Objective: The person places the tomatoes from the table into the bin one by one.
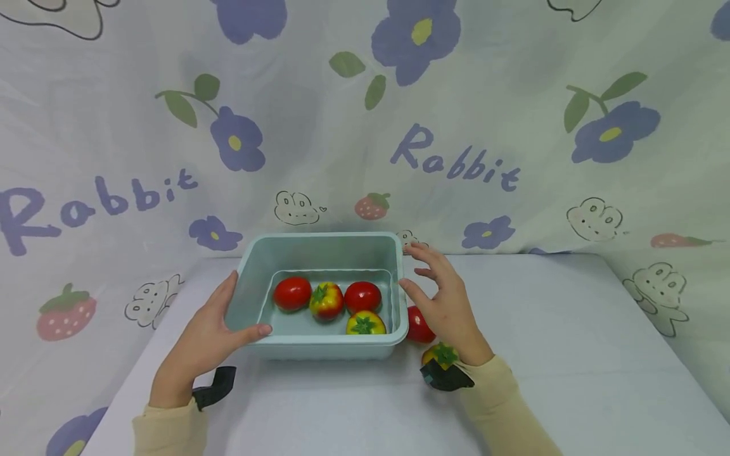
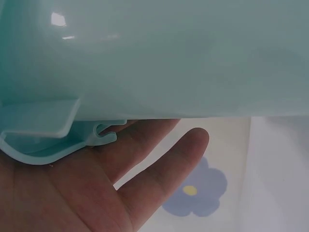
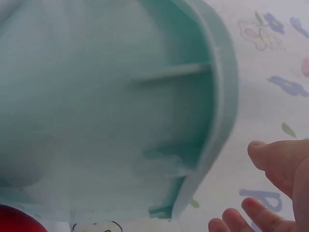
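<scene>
Legible text: "Rabbit", printed twice on the backdrop cloth (image 1: 319, 152).
First "Rabbit" (image 1: 97, 206): purple lettering, above and left of the grip of the left hand (image 1: 208, 332). Second "Rabbit" (image 1: 456, 158): same colour, above the right hand (image 1: 445, 297). Right wrist view: partial lettering (image 3: 259, 194) between that hand's thumb and fingers; word unreadable.

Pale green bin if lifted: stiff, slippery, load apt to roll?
Probably stiff: the bin has a moulded rim with ribs beneath. Maybe slippery: its outer wall shows glossy highlights in the left wrist view. Its load could roll if tilted: the four fruits inside are rounded, with bare floor around them.
</scene>
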A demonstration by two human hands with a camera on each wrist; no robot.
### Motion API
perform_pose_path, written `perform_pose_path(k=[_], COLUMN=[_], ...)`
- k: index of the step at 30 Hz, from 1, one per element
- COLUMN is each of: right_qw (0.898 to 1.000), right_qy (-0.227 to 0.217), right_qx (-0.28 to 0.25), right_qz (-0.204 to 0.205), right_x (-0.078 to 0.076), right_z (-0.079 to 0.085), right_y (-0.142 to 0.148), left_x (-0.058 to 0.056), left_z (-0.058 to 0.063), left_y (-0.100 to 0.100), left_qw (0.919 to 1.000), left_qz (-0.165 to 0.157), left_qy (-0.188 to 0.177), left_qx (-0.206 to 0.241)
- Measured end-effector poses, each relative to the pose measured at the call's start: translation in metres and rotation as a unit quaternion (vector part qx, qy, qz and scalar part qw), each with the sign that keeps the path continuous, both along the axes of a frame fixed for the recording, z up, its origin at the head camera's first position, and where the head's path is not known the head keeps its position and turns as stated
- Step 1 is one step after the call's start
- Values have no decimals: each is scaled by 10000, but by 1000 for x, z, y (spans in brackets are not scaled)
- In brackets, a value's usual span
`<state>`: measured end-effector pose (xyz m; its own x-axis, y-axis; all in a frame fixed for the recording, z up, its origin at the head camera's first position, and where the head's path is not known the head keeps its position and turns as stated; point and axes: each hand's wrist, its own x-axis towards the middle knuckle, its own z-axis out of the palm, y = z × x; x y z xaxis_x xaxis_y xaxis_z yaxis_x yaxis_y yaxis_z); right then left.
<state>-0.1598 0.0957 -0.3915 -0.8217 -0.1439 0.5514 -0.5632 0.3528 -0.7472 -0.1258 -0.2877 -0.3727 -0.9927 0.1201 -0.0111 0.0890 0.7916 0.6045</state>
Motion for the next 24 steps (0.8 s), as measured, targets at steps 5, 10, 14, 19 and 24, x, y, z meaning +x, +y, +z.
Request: perform_pose_path(k=[5, 10, 14, 19, 24], right_qw=[10000, 9997, 9995, 9993, 9984], right_qy=[-51, -153, -246, -342, -557], right_qx=[-35, -142, -199, -133, -73], right_qz=[28, 86, 79, 35, 8], right_x=[1, 3, 6, 11, 15], right_z=[2, 5, 5, 3, -3], right_y=[7, 13, 19, 26, 33], left_x=[1, 0, -1, -1, -2], left_z=[-2, -2, -2, -1, -1], left_y=[-3, -4, -4, -3, -3], left_qw=[10000, 10000, 10000, 10000, 9999], left_qz=[16, 17, -19, -60, -72], left_qy=[-13, -18, 1, 41, 39], left_qx=[-46, -37, 14, 64, 102])
